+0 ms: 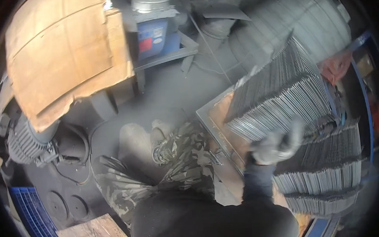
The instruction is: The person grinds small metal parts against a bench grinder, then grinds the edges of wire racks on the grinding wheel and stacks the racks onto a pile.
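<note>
My right hand [279,147], in a light grey glove and dark sleeve, reaches over the near edge of a tall stack of thin dark flat plates [279,100]. Its fingers look spread, one stretched up and away from the others, and I see nothing held. The hand is slightly blurred, and whether it touches the plates I cannot tell. Just beyond it to the right stands a second group of the same thin plates [319,175], packed on edge in rows. My left hand is out of view.
A brown board [219,116] lies under the stack. A large cardboard sheet [64,52] fills the upper left, above a finned motor [30,139]. Behind are a blue container [152,38] and a big grey sack [292,21]. A blue grid crate [30,215] sits lower left.
</note>
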### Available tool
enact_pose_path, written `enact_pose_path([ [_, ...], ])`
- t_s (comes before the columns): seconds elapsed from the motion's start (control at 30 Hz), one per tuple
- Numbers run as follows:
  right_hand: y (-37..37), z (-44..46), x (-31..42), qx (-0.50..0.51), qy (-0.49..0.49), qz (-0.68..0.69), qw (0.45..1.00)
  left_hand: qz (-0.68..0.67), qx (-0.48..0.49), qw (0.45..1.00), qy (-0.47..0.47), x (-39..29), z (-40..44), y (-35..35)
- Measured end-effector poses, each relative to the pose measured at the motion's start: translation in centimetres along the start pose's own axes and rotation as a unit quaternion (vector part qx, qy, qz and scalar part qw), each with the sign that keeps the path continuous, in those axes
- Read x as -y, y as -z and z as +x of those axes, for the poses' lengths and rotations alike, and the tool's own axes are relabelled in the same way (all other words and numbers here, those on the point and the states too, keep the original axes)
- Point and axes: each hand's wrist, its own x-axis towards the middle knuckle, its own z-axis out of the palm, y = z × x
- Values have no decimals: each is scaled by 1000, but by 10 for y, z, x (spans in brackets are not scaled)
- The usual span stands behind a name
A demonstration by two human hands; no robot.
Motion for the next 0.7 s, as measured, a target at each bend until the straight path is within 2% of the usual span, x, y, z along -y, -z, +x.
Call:
enact_pose_path([
  [0.07,-24,-38,32,112,-71,90,987,-3,68,998,8,7,1,-34],
  [0.17,-41,-58,78,281,-144,232,920,-6,162,987,10,13,1,-84],
  [0.23,-38,-64,106,327,-184,299,877,-6,210,978,6,15,3,-110],
  [0.33,-32,-77,142,332,-253,378,826,-3,259,966,2,12,10,-136],
  [0.4,-34,-83,159,357,-208,399,819,-2,276,961,-5,9,15,-145],
  [0.47,-42,-89,175,401,-80,376,832,0,285,958,-12,6,18,-148],
  [0.5,-52,-109,186,446,-170,493,727,0,289,957,-16,5,19,-150],
  [0.57,-72,-160,228,451,-248,599,613,2,298,954,-22,2,19,-152],
  [0.6,-81,-184,258,427,-242,605,627,1,301,953,-26,1,21,-151],
  [0.67,-78,-164,275,450,-262,629,577,3,301,953,-32,-2,24,-149],
  [0.7,-73,-146,284,495,-289,642,509,2,299,953,-37,-4,29,-147],
])
